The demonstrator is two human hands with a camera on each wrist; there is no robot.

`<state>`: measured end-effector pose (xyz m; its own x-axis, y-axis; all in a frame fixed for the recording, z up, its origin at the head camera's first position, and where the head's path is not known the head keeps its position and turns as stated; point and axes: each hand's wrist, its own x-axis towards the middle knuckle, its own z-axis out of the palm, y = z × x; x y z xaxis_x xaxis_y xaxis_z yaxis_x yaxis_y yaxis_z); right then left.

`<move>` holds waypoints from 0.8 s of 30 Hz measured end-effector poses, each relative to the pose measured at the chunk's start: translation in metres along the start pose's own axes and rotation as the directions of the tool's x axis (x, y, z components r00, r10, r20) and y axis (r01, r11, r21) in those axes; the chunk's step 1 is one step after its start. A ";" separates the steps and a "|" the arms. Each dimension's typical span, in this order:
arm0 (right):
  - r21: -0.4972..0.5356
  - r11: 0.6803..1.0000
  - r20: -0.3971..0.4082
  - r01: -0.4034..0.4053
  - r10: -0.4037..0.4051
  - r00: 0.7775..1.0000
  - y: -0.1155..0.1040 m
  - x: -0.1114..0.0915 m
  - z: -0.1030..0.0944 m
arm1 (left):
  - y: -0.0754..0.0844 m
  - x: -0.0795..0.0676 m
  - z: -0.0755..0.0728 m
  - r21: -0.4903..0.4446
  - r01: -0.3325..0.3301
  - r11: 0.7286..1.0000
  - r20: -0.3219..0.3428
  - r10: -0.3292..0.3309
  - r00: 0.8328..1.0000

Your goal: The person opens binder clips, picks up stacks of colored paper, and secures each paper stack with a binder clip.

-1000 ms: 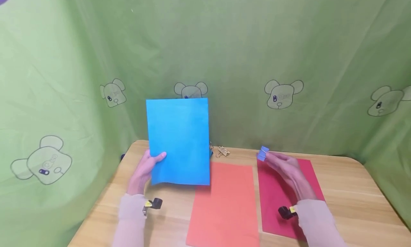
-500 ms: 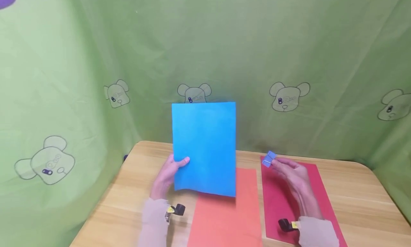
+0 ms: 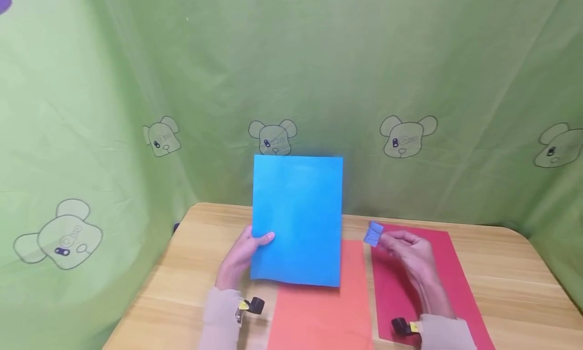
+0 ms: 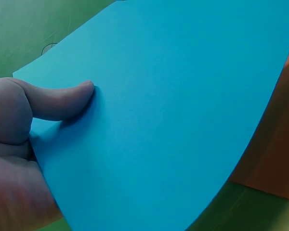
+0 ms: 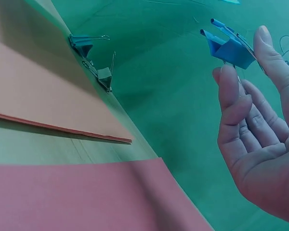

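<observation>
My left hand (image 3: 239,254) holds a blue sheet of paper (image 3: 298,216) up off the table by its left edge. The thumb lies across the front of the sheet; the other fingers are hidden behind it. To the right, my right hand (image 3: 415,256) pinches a blue binder clip (image 3: 373,233) by its wire handles. In the right wrist view, that clip's mouth (image 5: 216,36) is spread apart, with nothing in it. A gap separates the clip from the blue paper.
An orange stack of paper (image 3: 323,319) lies below the blue sheet, and red paper (image 3: 439,261) lies under my right hand. Near the wooden table's (image 3: 501,289) far edge rest another blue binder clip (image 5: 82,43) and a pale one (image 5: 104,77). Green fabric (image 3: 319,61) surrounds the table.
The blue sheet has moved right and slightly down with my left hand, over the orange paper. It now hides the loose clips in the head view. My right hand still pinches the binder clip.
</observation>
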<state>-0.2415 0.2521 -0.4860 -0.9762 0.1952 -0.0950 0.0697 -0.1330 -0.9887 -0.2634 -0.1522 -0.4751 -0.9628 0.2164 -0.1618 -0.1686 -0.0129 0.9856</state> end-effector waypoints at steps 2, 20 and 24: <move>-0.014 1.000 0.001 0.008 -0.008 1.000 0.000 -0.002 0.000 | -0.001 -0.001 0.000 -0.002 -0.002 1.000 0.012 0.002 1.000; -0.165 0.973 0.093 0.162 -0.148 0.985 -0.007 -0.013 0.010 | -0.008 -0.001 0.005 -0.033 0.061 0.998 0.185 -0.054 0.981; -0.179 0.961 0.093 0.211 -0.197 0.976 -0.009 -0.015 0.010 | -0.009 0.000 0.008 -0.043 0.055 0.998 0.216 -0.044 0.975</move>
<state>-0.2296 0.2412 -0.4742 -0.9856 0.1259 0.1132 -0.1026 0.0876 -0.9909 -0.2598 -0.1442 -0.4836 -0.8862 0.4222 -0.1906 -0.2299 -0.0435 0.9722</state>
